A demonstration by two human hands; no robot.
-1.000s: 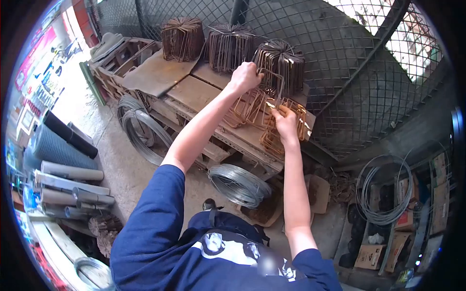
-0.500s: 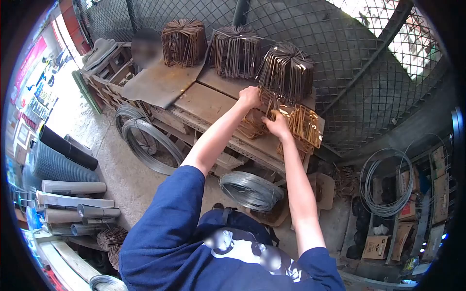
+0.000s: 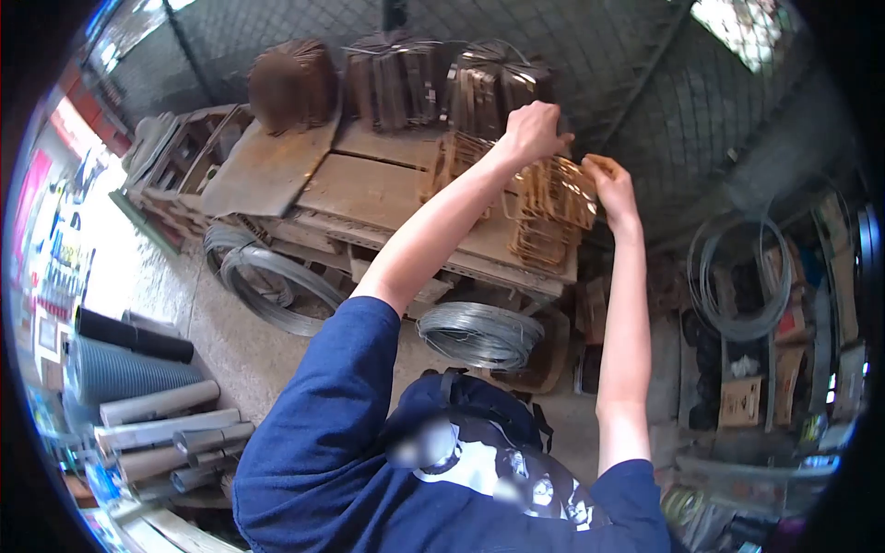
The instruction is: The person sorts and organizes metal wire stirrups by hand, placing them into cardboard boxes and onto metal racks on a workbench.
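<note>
Rusty square wire stirrups (image 3: 553, 198) lie in a bundle on the right end of the workbench (image 3: 359, 184). My left hand (image 3: 536, 134) is over the bundle's far side, its fingers curled down; what they hold, if anything, is hidden. At the bundle's right edge, my right hand (image 3: 612, 192) has bent fingers closed on the stirrups. Another group of rusty stirrups (image 3: 452, 161) is partly behind my left forearm. Along the back of the bench stand a brown stirrup bundle (image 3: 318, 83) and two darker ones, a middle bundle (image 3: 392, 88) and a right bundle (image 3: 489, 88).
Galvanised wire coils (image 3: 479, 334) lie under the bench front, with another coil (image 3: 277, 286) further left. Mesh fencing (image 3: 608, 64) rises behind. Rolls of mesh (image 3: 134, 369) lie at left. A hanging wire coil (image 3: 737, 276) and cardboard boxes (image 3: 740, 401) are at right.
Both hands have moved right, from stirrups at the bench's middle to the bundle at its right end. The hands are further apart. The camera view has also shifted.
</note>
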